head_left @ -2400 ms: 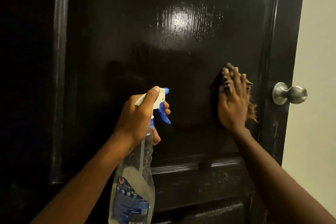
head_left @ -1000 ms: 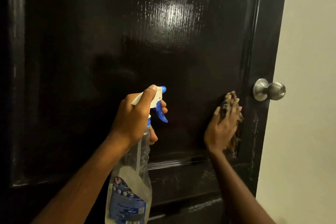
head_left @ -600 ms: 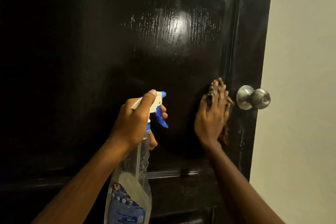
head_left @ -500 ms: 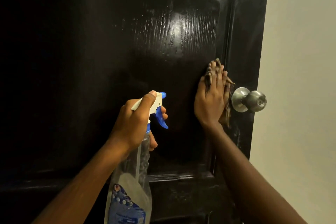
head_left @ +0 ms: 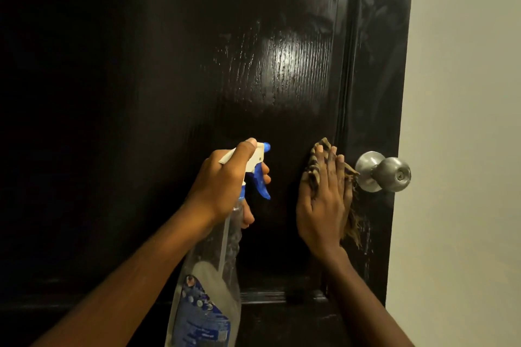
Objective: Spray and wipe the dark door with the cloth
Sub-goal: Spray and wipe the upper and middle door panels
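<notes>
Our left hand (head_left: 222,186) grips the neck of the spray bottle (head_left: 208,290), thumb on top of the white head, nozzle facing the door (head_left: 169,65). Our right hand (head_left: 324,205), fingers straight, presses the striped cloth (head_left: 313,175) flat on the door panel, just left of the steel knob (head_left: 383,175). Pale wall (head_left: 465,121) at right.

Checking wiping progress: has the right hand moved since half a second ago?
Yes. The right hand and cloth slid down the door, relative to the doorknob.

Head camera, close, facing door (head_left: 169,93) straight on, tilted slightly down.
</notes>
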